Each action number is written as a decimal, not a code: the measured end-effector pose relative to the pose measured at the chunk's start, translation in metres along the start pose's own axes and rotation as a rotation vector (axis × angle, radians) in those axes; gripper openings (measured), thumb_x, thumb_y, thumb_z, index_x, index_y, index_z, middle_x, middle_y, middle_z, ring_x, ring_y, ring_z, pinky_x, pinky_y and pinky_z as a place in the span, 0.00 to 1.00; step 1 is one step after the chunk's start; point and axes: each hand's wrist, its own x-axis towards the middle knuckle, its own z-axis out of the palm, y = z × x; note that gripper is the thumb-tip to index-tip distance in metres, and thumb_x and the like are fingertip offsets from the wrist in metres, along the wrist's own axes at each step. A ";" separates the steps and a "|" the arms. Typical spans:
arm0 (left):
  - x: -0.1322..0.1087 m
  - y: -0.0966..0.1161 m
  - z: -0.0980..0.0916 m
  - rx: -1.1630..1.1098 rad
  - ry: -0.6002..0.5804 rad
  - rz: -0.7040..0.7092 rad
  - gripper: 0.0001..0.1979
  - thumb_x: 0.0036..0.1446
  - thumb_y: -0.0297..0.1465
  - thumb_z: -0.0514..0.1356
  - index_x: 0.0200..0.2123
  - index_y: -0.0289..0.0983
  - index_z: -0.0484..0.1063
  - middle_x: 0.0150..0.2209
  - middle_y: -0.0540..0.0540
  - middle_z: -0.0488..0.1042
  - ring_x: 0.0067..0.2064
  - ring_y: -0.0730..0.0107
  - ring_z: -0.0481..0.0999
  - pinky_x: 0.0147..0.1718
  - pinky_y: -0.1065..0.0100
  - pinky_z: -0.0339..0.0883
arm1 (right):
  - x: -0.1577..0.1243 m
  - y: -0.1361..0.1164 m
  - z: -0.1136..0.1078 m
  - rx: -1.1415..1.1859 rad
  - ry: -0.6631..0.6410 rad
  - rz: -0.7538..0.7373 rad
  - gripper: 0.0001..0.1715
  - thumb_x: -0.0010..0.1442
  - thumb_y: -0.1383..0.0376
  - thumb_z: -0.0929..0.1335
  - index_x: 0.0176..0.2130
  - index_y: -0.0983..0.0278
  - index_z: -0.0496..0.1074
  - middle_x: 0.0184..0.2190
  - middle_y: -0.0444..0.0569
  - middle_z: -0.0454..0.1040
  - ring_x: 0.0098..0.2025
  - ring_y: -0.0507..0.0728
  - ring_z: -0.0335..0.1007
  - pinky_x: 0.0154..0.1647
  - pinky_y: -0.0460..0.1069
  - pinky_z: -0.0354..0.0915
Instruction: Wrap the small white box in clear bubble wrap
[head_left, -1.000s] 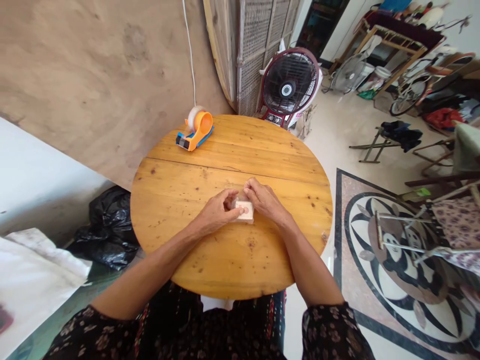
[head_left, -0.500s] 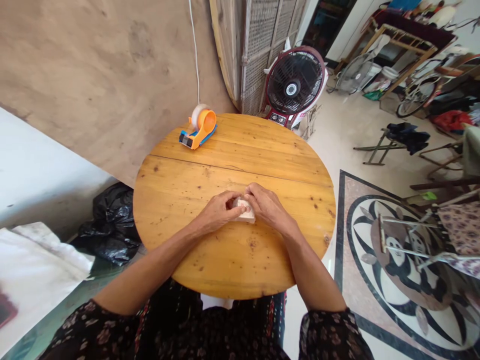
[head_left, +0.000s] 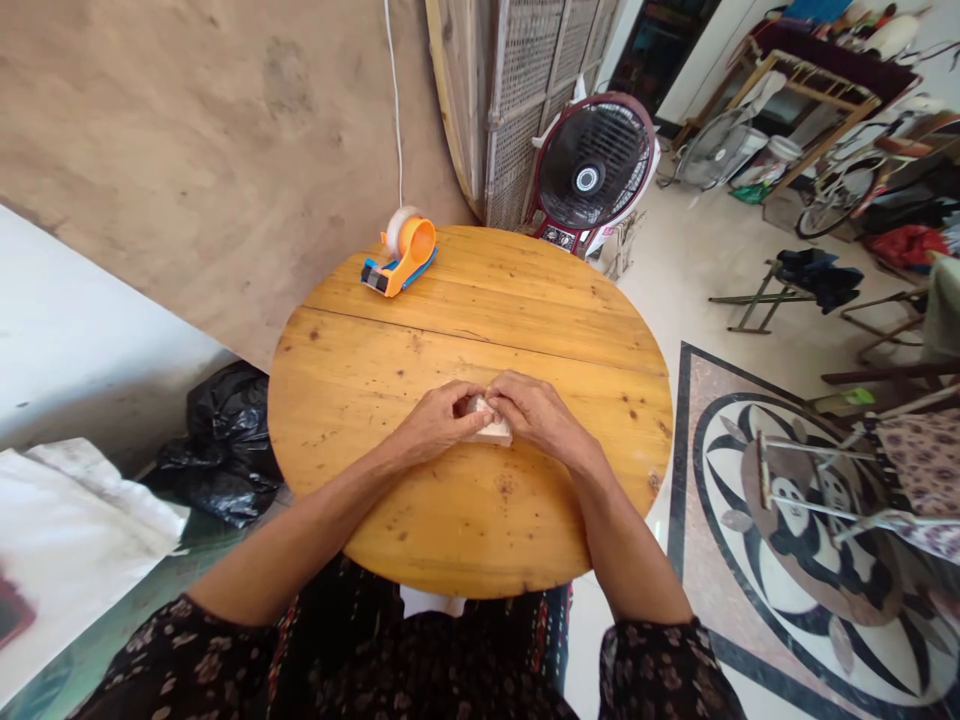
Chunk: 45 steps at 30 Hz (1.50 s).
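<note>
A small pale box [head_left: 495, 432] lies on the round wooden table [head_left: 465, 520], partly covered by my fingers. From the left, my left hand [head_left: 437, 418] grips it, thumb along the near side and fingers curled round the far side. My right hand [head_left: 534, 408] is closed at its right upper edge, thumb and fingertips pinched together over the top. What lies between the right fingertips is too small to make out. Farther back on the table stands an orange and blue tape dispenser [head_left: 409, 255] with a roll of clear tape, touched by neither hand.
A dark red electric fan [head_left: 596, 165] stands just past the table's far right edge. Black plastic bags [head_left: 225, 440] lie on the left, near a white cloth-like sheet [head_left: 82, 520]. On the right are a folding stool [head_left: 787, 285] and a patterned chair [head_left: 919, 450].
My right fingertips have shifted slightly to the left over the top of the box. My left hand holds the same place, and the whole view has moved a little.
</note>
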 end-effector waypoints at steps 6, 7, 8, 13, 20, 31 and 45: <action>0.001 -0.002 -0.001 0.005 -0.004 -0.014 0.18 0.54 0.39 0.59 0.45 0.37 0.74 0.35 0.47 0.74 0.33 0.69 0.68 0.31 0.69 0.61 | -0.010 -0.003 -0.004 -0.182 -0.030 -0.126 0.14 0.63 0.71 0.60 0.37 0.61 0.74 0.37 0.51 0.74 0.40 0.56 0.67 0.43 0.50 0.59; 0.001 -0.003 -0.001 -0.006 -0.011 -0.012 0.18 0.54 0.39 0.59 0.45 0.37 0.74 0.36 0.47 0.74 0.33 0.69 0.68 0.32 0.69 0.61 | -0.012 -0.003 -0.003 -0.215 -0.020 -0.131 0.15 0.63 0.71 0.60 0.39 0.61 0.75 0.38 0.52 0.75 0.41 0.57 0.67 0.45 0.51 0.59; 0.001 -0.004 -0.001 -0.018 -0.017 -0.008 0.18 0.54 0.39 0.59 0.46 0.37 0.74 0.36 0.46 0.74 0.33 0.69 0.68 0.32 0.69 0.62 | -0.014 -0.002 -0.003 -0.242 -0.006 -0.138 0.16 0.62 0.72 0.61 0.41 0.61 0.75 0.40 0.52 0.75 0.42 0.57 0.67 0.46 0.52 0.59; 0.000 -0.005 -0.001 -0.038 -0.023 -0.026 0.18 0.55 0.41 0.59 0.46 0.37 0.73 0.34 0.48 0.74 0.32 0.70 0.68 0.30 0.70 0.61 | -0.018 0.009 -0.006 -0.217 0.117 -0.144 0.16 0.59 0.73 0.63 0.40 0.59 0.76 0.50 0.51 0.73 0.50 0.60 0.69 0.51 0.57 0.59; 0.001 -0.006 -0.002 -0.064 -0.040 -0.075 0.22 0.54 0.45 0.60 0.47 0.37 0.72 0.31 0.48 0.74 0.31 0.69 0.70 0.27 0.70 0.62 | -0.021 0.023 -0.015 0.022 0.015 0.064 0.30 0.58 0.56 0.67 0.59 0.59 0.64 0.60 0.55 0.64 0.60 0.63 0.61 0.58 0.59 0.59; 0.002 -0.010 -0.008 -0.112 -0.080 -0.089 0.25 0.54 0.46 0.60 0.50 0.36 0.70 0.40 0.44 0.76 0.38 0.64 0.74 0.35 0.66 0.67 | -0.019 0.014 -0.003 -0.086 -0.136 0.145 0.45 0.55 0.52 0.69 0.64 0.64 0.54 0.60 0.61 0.63 0.60 0.68 0.60 0.58 0.62 0.58; 0.002 -0.012 -0.019 -0.032 -0.171 -0.030 0.39 0.48 0.46 0.65 0.61 0.39 0.59 0.46 0.43 0.72 0.38 0.64 0.72 0.38 0.64 0.67 | -0.022 0.017 -0.003 -0.067 -0.107 0.161 0.53 0.50 0.47 0.71 0.66 0.62 0.52 0.62 0.60 0.60 0.62 0.68 0.59 0.59 0.62 0.58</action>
